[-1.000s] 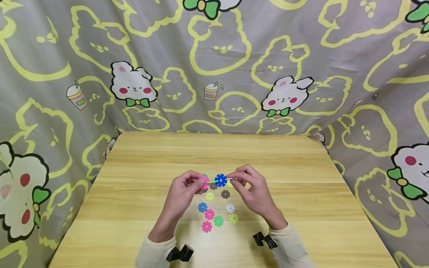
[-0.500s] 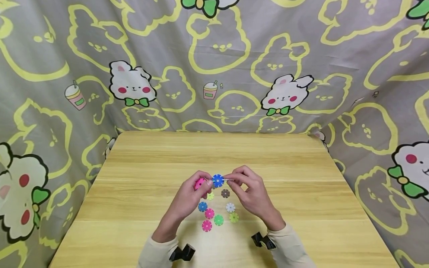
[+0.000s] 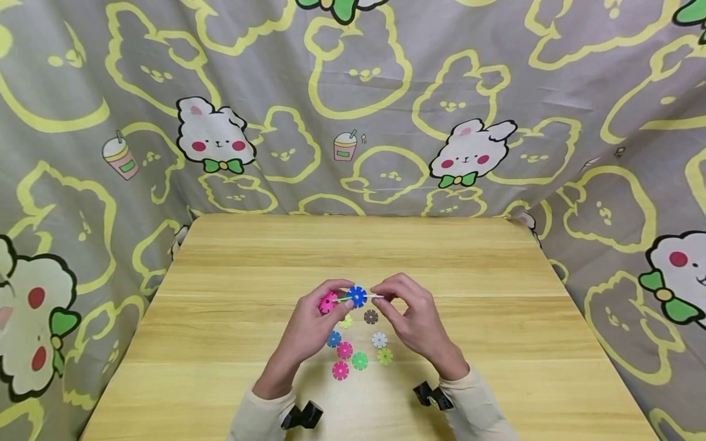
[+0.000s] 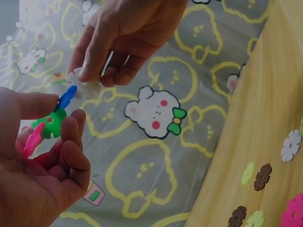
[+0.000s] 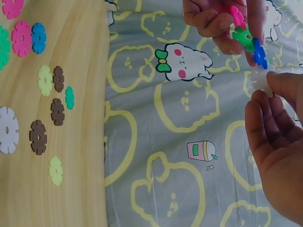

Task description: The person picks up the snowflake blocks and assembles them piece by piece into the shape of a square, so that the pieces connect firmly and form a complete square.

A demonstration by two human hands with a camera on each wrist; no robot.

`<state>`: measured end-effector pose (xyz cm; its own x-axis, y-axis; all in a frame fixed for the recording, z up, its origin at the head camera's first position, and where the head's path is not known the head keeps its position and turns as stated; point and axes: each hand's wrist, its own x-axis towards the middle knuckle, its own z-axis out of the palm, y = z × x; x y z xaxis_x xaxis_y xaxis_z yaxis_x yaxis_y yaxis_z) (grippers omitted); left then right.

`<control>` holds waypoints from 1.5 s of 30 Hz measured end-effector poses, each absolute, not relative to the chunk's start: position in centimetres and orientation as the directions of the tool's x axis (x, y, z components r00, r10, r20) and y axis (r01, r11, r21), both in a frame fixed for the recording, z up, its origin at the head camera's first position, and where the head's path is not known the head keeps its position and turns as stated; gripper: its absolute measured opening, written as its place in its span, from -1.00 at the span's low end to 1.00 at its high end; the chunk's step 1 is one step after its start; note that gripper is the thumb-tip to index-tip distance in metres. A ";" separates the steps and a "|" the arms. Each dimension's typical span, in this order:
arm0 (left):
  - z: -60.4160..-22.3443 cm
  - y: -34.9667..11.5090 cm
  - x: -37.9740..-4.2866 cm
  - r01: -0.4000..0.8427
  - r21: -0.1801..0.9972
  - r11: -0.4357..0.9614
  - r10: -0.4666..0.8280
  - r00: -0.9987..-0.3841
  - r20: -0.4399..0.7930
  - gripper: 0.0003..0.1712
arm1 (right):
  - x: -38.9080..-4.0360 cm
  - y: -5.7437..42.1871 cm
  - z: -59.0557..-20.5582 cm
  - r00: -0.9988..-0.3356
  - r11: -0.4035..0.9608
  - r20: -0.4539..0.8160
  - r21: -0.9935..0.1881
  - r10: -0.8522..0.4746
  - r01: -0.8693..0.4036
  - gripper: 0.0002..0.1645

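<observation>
My left hand (image 3: 315, 315) pinches a blue notched snowflake disc (image 3: 356, 297) between thumb and fingers. A green disc (image 4: 50, 124) is joined to that blue one, and a pink disc (image 3: 328, 301) to the green, forming a short chain inside the hand. Opposite, my right hand (image 3: 410, 312) pinches a white disc (image 5: 260, 81), seen edge-on in the head view. In both wrist views the white disc's rim sits right at the blue disc's free edge. Both hands are raised above the table.
On the wooden table (image 3: 248, 257) below lie several loose discs, among them a brown disc (image 3: 371, 316), a white loose disc (image 3: 379, 340), a light green disc (image 3: 360, 361) and a pink loose disc (image 3: 340, 370). A patterned curtain (image 3: 276, 73) surrounds the table.
My left hand has moved right and shifted its grip from the pink disc along the chain to the blue disc. My right hand, still pinching the white disc, has moved slightly left.
</observation>
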<state>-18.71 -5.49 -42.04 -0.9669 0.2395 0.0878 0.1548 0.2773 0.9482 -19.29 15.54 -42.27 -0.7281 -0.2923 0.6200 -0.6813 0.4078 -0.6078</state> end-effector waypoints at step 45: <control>-41.8 -5.3 -18.6 0.168 0.948 0.272 0.278 -0.956 0.090 -0.72 | -19.5 15.2 -42.9 -0.604 0.349 0.755 -0.511 -0.254 -0.786 -0.75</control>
